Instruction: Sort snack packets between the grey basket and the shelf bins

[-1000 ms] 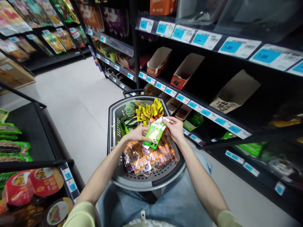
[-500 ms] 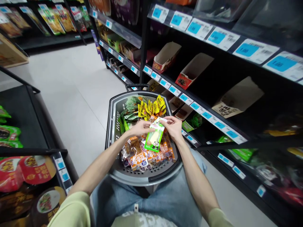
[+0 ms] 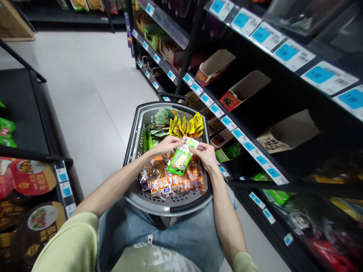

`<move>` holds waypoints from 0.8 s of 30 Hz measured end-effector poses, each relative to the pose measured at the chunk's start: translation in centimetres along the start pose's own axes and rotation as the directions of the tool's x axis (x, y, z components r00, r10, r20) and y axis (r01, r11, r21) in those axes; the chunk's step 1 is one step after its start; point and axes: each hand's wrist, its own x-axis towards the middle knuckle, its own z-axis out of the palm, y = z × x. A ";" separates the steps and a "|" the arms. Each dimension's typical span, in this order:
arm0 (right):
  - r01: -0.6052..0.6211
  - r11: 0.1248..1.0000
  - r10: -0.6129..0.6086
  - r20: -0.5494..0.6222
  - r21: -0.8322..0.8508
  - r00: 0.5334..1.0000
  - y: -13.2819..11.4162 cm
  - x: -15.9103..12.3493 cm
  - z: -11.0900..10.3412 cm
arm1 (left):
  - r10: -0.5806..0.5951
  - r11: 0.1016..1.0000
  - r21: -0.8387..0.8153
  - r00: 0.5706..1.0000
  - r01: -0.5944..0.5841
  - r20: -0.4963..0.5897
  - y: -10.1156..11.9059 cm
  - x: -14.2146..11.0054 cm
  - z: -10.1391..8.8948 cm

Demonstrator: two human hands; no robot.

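Between my hands is a green-and-white snack packet (image 3: 181,158) with a clear window and a panda picture, held over the basket. My left hand (image 3: 169,145) pinches its upper left edge. At the upper right edge, my right hand (image 3: 206,154) grips it with thumb and fingers. The grey shopping basket (image 3: 133,141) sits at my lap, its black handle at the far end. Inside it lie orange-and-white snack packets (image 3: 161,186) nearest me, upright yellow packets (image 3: 195,121) at the back right, and green packets (image 3: 163,119) at the back left.
Black shelves with price tags (image 3: 249,146) run along the right, holding opened cartons (image 3: 232,99). On the left stands a low black shelf (image 3: 21,102) with green bags and round-lidded food bowls (image 3: 42,223). A pale tiled floor (image 3: 85,75) stretches between them.
My left hand has shifted up along the packet's edge, and the packet leans a little more to the left. The view has tilted downward and turned slightly.
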 end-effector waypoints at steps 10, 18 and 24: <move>0.023 1.000 -0.023 -0.006 -0.016 1.000 0.1 0.1 0.0 | 0.023 0.997 0.074 1.000 -0.024 0.019 -0.1 0.2 -0.1; 0.000 1.000 0.000 0.048 0.007 0.999 0.0 0.0 0.2 | 0.005 0.998 0.069 1.000 -0.004 -0.022 0.2 0.2 0.0; -0.068 0.997 0.075 0.182 -0.044 0.980 0.3 -0.2 0.2 | 0.005 1.000 0.002 0.995 -0.005 -0.099 0.4 0.3 -0.3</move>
